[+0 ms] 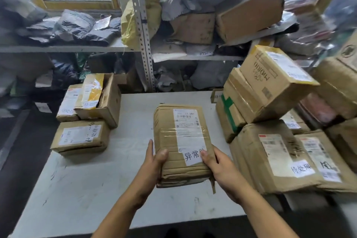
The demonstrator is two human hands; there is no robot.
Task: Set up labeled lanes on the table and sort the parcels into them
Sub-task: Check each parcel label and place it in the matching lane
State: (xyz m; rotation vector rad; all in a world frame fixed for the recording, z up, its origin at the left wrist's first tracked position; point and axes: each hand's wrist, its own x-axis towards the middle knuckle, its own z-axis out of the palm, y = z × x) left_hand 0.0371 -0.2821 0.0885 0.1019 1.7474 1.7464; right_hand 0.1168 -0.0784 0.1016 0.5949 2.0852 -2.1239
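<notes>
A flat brown cardboard parcel with a white shipping label and a handwritten white tag is held over the middle of the white table. My left hand grips its near left edge, thumb on top. My right hand grips the near right edge, thumb on the handwritten tag. Three tagged parcels lie grouped at the table's left side. A tall stack of brown boxes and tagged parcels fills the right side.
A small cardboard sign stands at the table's far edge, partly hidden by the right stack. Behind the table, metal shelving holds bags, boxes and soft mailers. More boxes crowd the far right.
</notes>
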